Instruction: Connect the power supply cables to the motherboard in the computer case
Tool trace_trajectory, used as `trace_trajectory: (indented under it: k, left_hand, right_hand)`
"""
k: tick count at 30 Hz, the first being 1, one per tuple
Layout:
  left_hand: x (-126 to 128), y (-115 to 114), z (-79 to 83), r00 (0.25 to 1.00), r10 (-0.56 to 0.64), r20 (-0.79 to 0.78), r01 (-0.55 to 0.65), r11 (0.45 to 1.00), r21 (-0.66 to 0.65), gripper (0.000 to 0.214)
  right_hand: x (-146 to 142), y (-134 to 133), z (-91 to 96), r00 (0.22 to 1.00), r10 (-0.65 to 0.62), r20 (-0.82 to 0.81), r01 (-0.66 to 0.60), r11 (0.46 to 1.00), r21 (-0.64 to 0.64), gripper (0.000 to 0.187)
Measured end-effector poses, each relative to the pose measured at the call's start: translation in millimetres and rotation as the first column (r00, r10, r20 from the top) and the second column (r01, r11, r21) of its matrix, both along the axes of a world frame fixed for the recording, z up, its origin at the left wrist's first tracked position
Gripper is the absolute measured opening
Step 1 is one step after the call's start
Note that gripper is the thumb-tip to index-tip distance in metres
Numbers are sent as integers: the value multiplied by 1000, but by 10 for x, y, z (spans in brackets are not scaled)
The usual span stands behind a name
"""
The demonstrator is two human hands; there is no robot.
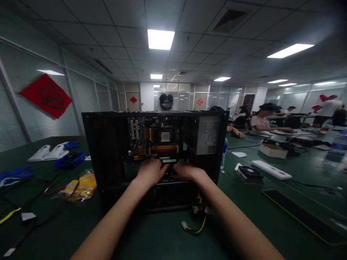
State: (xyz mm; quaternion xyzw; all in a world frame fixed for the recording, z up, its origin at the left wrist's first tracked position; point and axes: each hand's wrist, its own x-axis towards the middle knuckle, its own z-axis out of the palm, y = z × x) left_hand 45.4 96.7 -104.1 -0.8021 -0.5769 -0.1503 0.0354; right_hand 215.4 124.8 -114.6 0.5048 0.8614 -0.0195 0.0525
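A black computer case [154, 207] stands on the table with its open side facing me. Inside, a motherboard [159, 126] is mounted in the upper part, and a power supply [208, 135] sits at the upper right. Both my hands reach into the case just below the motherboard. My left hand [150, 171] has its thumb turned toward the middle, its fingers curled in. My right hand [187, 170] is close beside it, fingers likewise bent inward. Whatever lies between their fingertips is dark and hard to make out. A cable connector [184, 225] hangs out onto the table at the lower right.
On the left lie blue gloves [16, 176], a yellow packet [81, 186] and loose cables. To the right are a cooling fan [248, 174], a white power strip [271, 169], a dark mat [300, 213] and an open box [273, 150]. Other people sit farther back.
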Motion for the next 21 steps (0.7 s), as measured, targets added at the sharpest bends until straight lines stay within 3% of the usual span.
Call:
trace_trajectory:
  k: [8,12,16,18,21]
  left_hand:
    - [-60,53,-47,994,-92,50,95,993,-63,36]
    - [-69,63,-66,990,-113,83,118,991,-56,37]
    - [-71,73,-83,988,-102,118,107,994,-35,38]
    - [-79,79,-80,982,-114,149,117,993,-13,41]
    - [-96,80,-53,963,-158,219,152,987,41,46]
  right_hand:
    - [-29,-15,26,989,-46,141,57,995,-78,33]
    - [-38,-45,49,991,-29,128,35,998,-45,38]
    - [-69,-70,50,986,56,-156,-39,993,112,42]
    - [-100,-56,38,934,81,-349,-10,980,200,45]
    - [-151,-21,33,804,99,-586,44,973,225,49]
